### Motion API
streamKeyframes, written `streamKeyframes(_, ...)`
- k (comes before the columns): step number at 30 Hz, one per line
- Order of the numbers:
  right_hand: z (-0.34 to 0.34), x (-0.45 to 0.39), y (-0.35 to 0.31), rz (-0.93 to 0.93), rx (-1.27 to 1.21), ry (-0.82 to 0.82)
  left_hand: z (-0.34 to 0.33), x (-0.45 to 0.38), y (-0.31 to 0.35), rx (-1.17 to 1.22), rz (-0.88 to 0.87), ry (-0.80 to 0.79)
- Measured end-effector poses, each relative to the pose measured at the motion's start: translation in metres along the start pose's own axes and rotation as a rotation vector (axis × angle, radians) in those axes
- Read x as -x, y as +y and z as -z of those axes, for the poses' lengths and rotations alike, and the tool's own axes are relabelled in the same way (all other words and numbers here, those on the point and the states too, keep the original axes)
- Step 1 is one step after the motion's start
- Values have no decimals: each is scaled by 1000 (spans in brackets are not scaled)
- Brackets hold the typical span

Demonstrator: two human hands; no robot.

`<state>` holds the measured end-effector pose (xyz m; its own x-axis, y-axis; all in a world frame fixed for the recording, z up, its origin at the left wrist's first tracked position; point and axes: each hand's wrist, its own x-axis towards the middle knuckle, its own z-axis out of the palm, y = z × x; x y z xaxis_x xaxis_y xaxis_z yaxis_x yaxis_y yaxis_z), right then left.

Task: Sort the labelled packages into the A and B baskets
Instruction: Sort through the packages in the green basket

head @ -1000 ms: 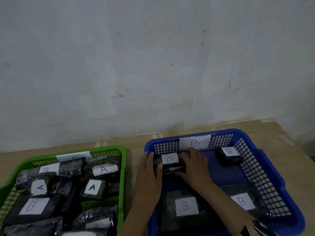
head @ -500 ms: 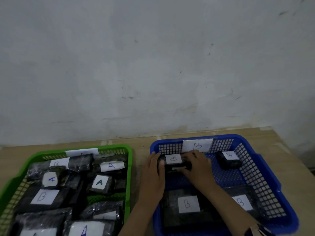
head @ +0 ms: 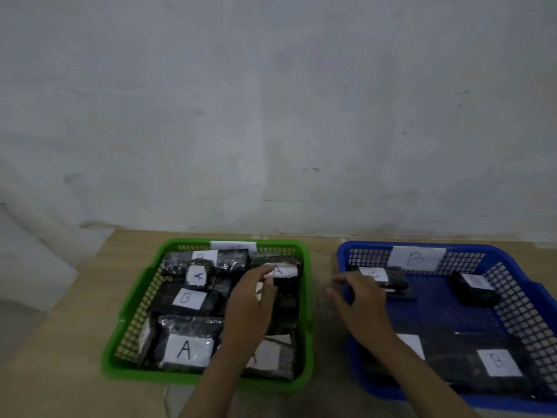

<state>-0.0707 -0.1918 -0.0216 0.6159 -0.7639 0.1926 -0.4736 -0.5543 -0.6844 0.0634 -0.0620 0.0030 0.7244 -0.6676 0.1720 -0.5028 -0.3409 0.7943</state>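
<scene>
Two baskets [head: 307,297] on wooden table [head: 60,357], grey wall [head: 271,101]

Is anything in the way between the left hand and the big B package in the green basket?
Nothing visible is. The left hand hovers over the green basket, and the B package lies uncovered on top of the pile beside it, label up. A smaller A package sits just behind it.

Two bare forearms in frame, left hand [head: 250,300] and right hand [head: 360,300], both slightly motion-blurred. No sleeves reach the visible part of either arm (forearms run uncovered to the bottom edge). Fingers slim, nails short as far as the blur allows.
</scene>
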Motion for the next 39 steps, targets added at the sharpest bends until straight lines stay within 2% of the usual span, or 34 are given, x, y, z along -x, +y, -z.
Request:
streamKeyframes(4,-25,15,-34,22,0,-228,35,15,-40,-116,5,18)
streamKeyframes(8,-42,27,-52,43,122,-480,46,29,-62,-212,-24,-61)
streamKeyframes(11,-45,36,-57,15,192,-723,50,32,-68,-205,-42,-79)
streamKeyframes(13,-48,39,-57,79,269,-802,52,30,-69,-171,-40,-79)
streamKeyframes(17,-45,39,-63,87,185,-700,57,25,-69,-119,-24,-120)
streamKeyframes(21,-33,28,-61,49,110,-366,59,20,-71,-91,-41,-143)
streamKeyframes(23,-28,18,-62,3,116,-292,56,15,-69,-89,-58,-165)
streamKeyframes(28,-34,-2,-69,-7,136,-277,50,-1,-59,-189,-40,-269)
streamKeyframes(33,-53,-20,-71,16,200,-273,48,-10,-63,-258,-16,-245)
streamKeyframes(37,-68,-29,-65,65,327,-307,46,-16,-66,-410,14,-203)
streamKeyframes(39,-71,-27,-59,40,346,-302,45,-17,-68,-447,16,-231)
